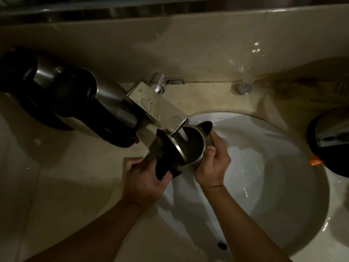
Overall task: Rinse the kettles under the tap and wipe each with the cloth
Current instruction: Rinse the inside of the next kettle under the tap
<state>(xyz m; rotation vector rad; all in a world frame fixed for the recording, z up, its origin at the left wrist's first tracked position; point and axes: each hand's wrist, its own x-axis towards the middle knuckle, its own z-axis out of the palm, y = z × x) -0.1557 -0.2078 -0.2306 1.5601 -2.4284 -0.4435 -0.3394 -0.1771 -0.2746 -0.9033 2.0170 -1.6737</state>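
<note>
A steel kettle (196, 146) with its black lid swung open sits under the flat metal tap (160, 106), over the white sink (273, 167). Water runs from the spout into the kettle's mouth. My left hand (143, 178) grips the kettle's black handle at the lower left. My right hand (213, 163) wraps around the steel body on the right. Two more steel kettles (105, 103) with black handles and lids stand on the counter left of the tap. No cloth is in view.
A beige stone counter (56, 176) surrounds the sink. Another dark round appliance (332, 138) with an orange tab stands at the right edge. A round chrome knob (244, 88) sits behind the basin, and the overflow hole (221, 244) shows at the sink's near wall.
</note>
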